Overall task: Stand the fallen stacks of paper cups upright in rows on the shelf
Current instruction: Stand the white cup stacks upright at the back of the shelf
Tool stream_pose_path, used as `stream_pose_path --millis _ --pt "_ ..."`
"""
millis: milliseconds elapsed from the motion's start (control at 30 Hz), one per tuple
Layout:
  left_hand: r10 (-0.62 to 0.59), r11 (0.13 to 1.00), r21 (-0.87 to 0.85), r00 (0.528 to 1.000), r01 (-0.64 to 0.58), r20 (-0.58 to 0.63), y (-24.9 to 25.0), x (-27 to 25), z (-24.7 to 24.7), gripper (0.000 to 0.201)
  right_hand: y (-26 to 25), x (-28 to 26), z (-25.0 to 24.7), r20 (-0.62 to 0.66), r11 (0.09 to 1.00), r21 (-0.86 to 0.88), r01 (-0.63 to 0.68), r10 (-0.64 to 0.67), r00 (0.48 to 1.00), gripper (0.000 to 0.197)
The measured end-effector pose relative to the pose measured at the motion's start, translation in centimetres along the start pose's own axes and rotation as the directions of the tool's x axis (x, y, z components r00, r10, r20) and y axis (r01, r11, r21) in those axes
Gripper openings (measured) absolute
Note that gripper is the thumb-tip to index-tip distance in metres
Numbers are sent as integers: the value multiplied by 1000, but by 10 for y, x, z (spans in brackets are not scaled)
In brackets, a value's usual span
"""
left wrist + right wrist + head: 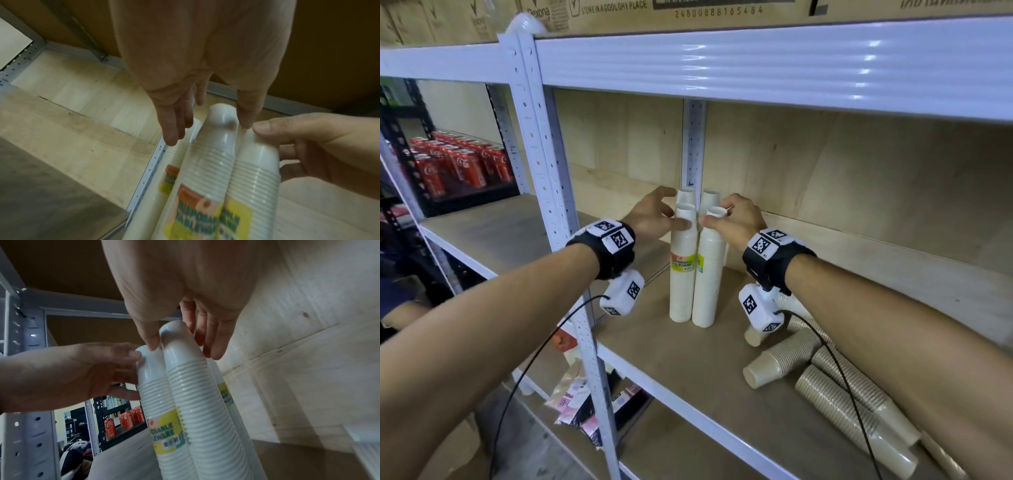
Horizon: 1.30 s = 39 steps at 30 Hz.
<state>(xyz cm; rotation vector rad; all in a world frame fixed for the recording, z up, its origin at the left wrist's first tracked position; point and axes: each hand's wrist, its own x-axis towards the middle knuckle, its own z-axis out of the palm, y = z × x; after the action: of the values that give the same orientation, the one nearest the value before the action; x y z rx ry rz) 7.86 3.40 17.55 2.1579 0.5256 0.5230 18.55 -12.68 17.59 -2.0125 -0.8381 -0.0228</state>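
Four white paper cup stacks stand upright in a tight square at the back left of the shelf (654, 363). My left hand (678, 219) holds the top of the front left stack (683, 274) between thumb and fingers; the left wrist view shows this left hand (208, 126) around that stack (213, 154). My right hand (717, 217) pinches the top of the front right stack (709, 281), thumb between the two front stacks, as the right wrist view shows my right hand (182, 345). The two back stacks (686, 195) stand just behind. Several brown cup stacks (852, 407) lie fallen at the right.
A white perforated post (582, 308) rises left of the stacks, and the upper shelf beam (756, 68) runs overhead with cardboard boxes on it. Red soda cans (458, 164) fill a neighbouring rack at the far left. Packets (578, 404) lie on the lower level.
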Motion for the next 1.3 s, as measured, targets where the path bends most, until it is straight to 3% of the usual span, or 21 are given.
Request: stream_pose_path --millis 200,367,533,767,967,1167,1300 --pt "37 999 -11 999 -37 -8 19 2 3 30 -8 3 0 30 997 -71 25 -23 999 38" --pt "66 998 0 997 -66 -32 16 5 9 21 -9 1 -3 61 993 -89 77 -72 996 29" --pt "66 998 -9 997 -67 -45 11 7 8 21 -6 1 -4 7 997 -71 31 -31 1000 54" --pt "74 997 -32 996 -76 -57 10 5 9 22 -10 1 -6 25 993 -103 55 -52 998 24" --pt "76 996 -46 996 -78 -55 11 2 9 24 -13 0 -3 -3 991 -130 23 -24 1000 44" --pt "74 997 -29 995 -76 -64 11 2 8 24 -15 -2 -3 39 993 -97 65 -61 997 24" --pt "69 997 -32 996 -71 -58 12 2 8 27 -14 0 -2 24 994 -106 41 -38 999 35"
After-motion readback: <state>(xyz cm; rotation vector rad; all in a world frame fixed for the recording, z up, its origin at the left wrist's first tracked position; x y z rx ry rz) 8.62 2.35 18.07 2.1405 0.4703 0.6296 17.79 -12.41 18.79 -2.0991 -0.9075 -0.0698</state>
